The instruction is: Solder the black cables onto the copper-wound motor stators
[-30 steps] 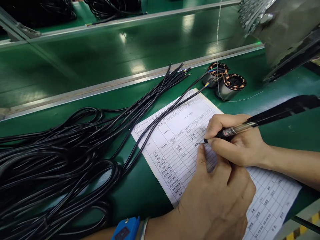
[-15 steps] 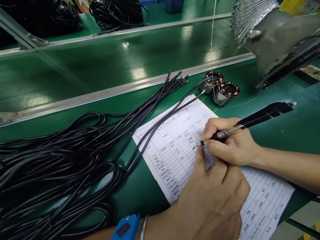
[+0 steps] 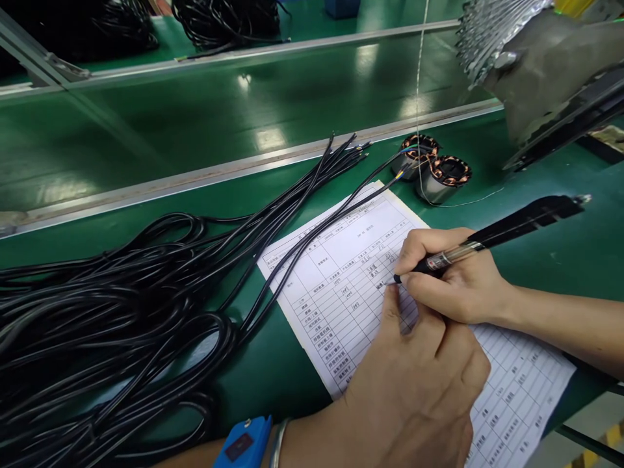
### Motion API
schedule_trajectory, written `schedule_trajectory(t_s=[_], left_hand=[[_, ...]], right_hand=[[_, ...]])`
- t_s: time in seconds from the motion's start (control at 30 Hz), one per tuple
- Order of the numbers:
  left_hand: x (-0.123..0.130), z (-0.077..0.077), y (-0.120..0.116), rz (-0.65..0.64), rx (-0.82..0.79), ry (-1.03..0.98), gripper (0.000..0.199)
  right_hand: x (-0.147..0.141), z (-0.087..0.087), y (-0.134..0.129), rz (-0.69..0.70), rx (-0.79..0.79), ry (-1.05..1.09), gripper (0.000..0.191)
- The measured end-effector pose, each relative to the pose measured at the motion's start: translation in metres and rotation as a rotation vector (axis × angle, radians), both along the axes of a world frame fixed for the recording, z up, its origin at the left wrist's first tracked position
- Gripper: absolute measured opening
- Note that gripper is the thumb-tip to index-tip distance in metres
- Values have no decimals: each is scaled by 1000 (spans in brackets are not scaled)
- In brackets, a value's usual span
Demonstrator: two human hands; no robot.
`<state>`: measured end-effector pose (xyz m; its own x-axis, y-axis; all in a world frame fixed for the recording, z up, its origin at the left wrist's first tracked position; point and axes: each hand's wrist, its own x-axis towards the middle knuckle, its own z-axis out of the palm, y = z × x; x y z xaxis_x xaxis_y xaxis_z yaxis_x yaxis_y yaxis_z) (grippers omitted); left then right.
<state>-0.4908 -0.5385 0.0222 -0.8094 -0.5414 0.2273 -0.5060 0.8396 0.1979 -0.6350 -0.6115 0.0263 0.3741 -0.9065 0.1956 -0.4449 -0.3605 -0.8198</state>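
While a smooth green table (image 3: 273,370) carries glossy black cables (image 3: 73,296) in loose loops, a grid-printed paper (image 3: 358,325) lies partly beneath two of them. The left hand (image 3: 419,383) rests knuckles-up on it, one finger straight; its grip cannot be told. The right hand (image 3: 463,286), fingers bent, pinches a slim pen (image 3: 439,260), nib at the paper.

I hold a black pen (image 3: 507,227) in my right hand (image 3: 461,283), its tip at a gridded form (image 3: 312,328) on which my left hand (image 3: 416,390) rests, while black cables (image 3: 160,286) lie coiled on the green bench (image 3: 277,383), two crossing the form toward two copper-wound rings (image 3: 441,185).
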Motion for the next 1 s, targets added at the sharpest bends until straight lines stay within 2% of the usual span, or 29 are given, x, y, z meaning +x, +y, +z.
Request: schedule_trajectory(t_s=[0.33, 0.7, 1.0], left_hand=[[-1, -13, 3, -25, 45, 36, 53], [0, -5, 0, -29, 24, 13, 46], [-2, -10, 2, -32, 45, 8, 51]], right_hand=[[1, 2, -2, 11, 11, 11, 12], [2, 2, -1, 11, 3, 5, 13], [1, 3, -1, -22, -11, -9, 14]])
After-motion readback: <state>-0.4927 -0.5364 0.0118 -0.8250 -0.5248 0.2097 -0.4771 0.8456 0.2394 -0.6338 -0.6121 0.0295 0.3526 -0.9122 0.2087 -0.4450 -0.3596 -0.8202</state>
